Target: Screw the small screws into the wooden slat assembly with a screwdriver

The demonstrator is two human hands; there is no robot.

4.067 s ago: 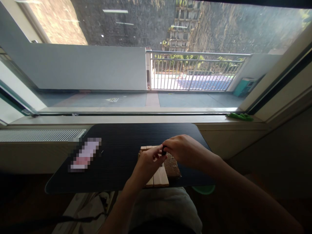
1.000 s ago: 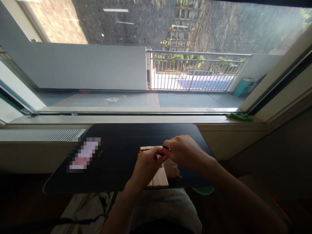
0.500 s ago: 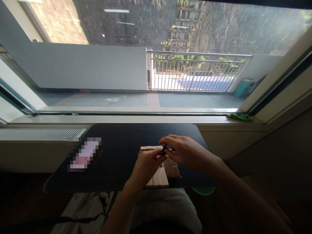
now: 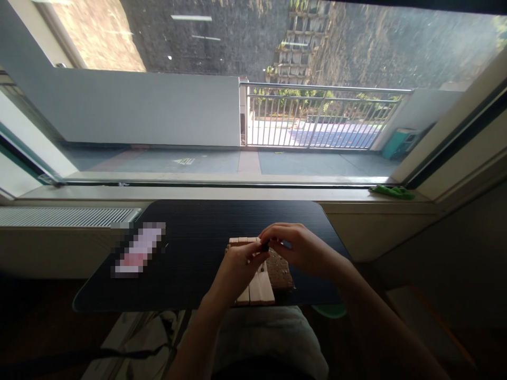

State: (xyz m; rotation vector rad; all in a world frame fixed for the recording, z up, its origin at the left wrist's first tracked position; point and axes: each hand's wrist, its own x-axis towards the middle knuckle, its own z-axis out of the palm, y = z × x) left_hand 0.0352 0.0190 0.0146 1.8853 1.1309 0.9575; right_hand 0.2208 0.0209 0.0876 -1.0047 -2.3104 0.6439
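My left hand (image 4: pixel 236 268) and my right hand (image 4: pixel 298 247) meet above a pale wooden slatted block (image 4: pixel 259 287) on the black table (image 4: pixel 190 248). Both hands pinch a small dark object (image 4: pixel 264 245) between their fingertips; I cannot make out what it is. A brown speckled slab (image 4: pixel 279 272) lies against the right side of the wooden block, under my right hand. My left hand's fingers are curled, and my right hand's fingers arch over the small object.
A blurred pink and white object (image 4: pixel 138 249) lies on the table's left part. A white radiator grille (image 4: pixel 63 216) runs at the left under the window sill. A green item (image 4: pixel 392 191) rests on the sill at the right. My lap is below the table's near edge.
My right hand's fingers, spread half a second ago, have curled back onto the small dark object. Both hands stay in the same spot over the wooden block.
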